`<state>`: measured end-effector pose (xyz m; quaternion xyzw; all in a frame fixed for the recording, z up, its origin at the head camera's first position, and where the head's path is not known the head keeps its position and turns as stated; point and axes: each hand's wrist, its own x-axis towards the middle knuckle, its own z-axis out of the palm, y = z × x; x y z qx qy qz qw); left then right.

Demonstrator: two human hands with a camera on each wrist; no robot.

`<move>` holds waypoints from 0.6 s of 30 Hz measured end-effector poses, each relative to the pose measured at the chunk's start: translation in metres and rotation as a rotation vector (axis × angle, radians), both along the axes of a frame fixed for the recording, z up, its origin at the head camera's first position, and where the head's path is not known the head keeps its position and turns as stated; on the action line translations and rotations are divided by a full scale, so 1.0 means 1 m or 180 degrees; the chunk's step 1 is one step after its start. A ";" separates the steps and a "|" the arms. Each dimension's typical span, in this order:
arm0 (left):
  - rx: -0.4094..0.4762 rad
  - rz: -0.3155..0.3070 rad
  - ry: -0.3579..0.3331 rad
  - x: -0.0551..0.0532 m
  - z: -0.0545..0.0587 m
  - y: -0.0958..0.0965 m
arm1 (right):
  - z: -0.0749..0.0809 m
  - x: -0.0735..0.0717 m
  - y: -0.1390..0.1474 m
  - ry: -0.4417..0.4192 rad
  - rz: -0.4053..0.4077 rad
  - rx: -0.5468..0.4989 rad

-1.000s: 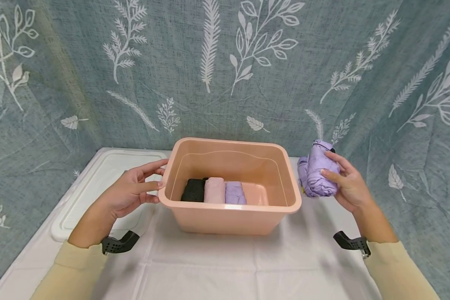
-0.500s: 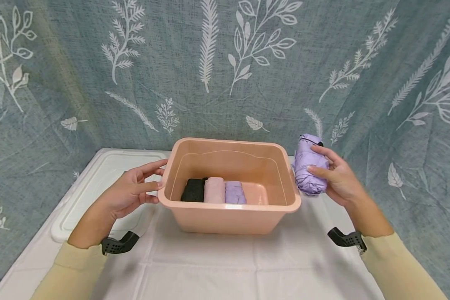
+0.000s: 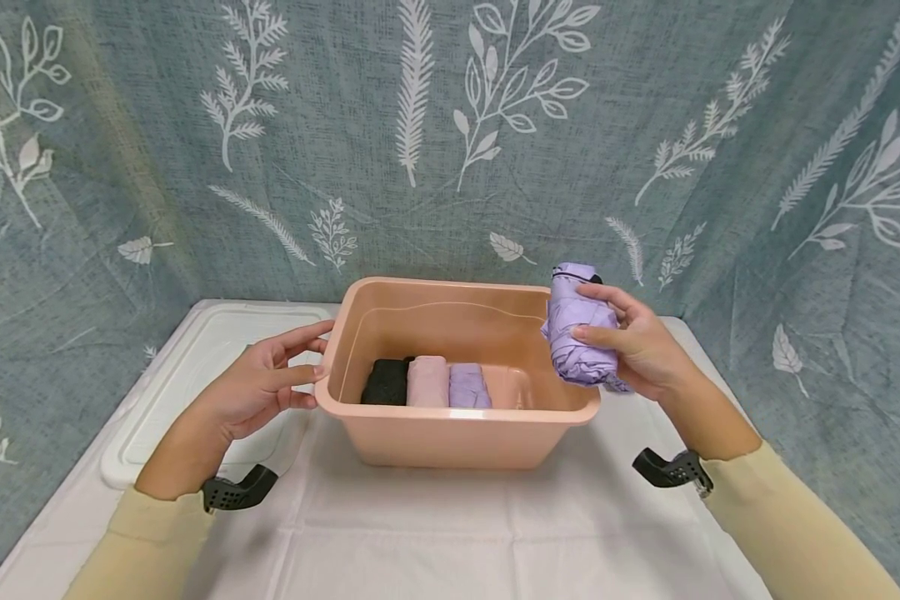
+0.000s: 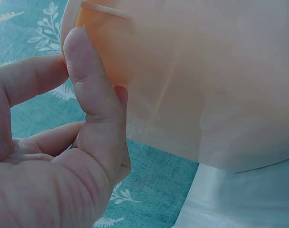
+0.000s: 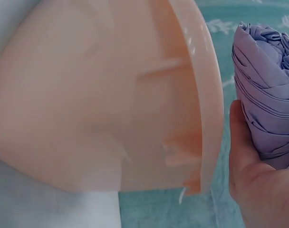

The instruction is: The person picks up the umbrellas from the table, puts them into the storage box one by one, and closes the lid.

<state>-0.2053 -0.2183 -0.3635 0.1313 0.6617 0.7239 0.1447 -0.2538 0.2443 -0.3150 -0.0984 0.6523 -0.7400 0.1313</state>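
My right hand (image 3: 637,346) grips a rolled purple fabric bundle (image 3: 581,321) with a black band near its top. The bundle is over the right rim of a peach plastic bin (image 3: 457,437), with thumb and fingers around its side. Against the bin's left rim rests my left hand (image 3: 258,379), its thumb and fingers loosely spread and touching the edge. Inside the bin a black roll (image 3: 386,382), a pale pink roll (image 3: 427,381) and a purple roll (image 3: 468,386) stand side by side. The right wrist view shows the held bundle's crinkled end (image 5: 270,45).
A white lid (image 3: 217,333) lies left of the bin, partly under the left forearm. White cloth (image 3: 405,533) covers the table, and a blue-green leaf-print curtain (image 3: 375,217) hangs behind. Below the right hand a bit of purple fabric (image 3: 617,386) shows; what it belongs to is unclear.
My right hand has carried the purple bundle leftward, from beside the bin to over its right rim. The left hand and the rolls inside have stayed put.
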 end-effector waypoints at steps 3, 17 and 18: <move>-0.0002 0.0000 -0.0003 0.000 0.000 0.000 | 0.003 0.000 -0.008 -0.0024 0.0052 0.0033; -0.0062 0.0027 -0.0021 -0.001 -0.001 0.001 | 0.013 -0.008 -0.045 -0.0396 -0.0041 0.0403; -0.0057 0.0026 -0.0021 -0.001 -0.001 0.001 | 0.014 -0.009 -0.047 -0.0412 -0.0051 0.0429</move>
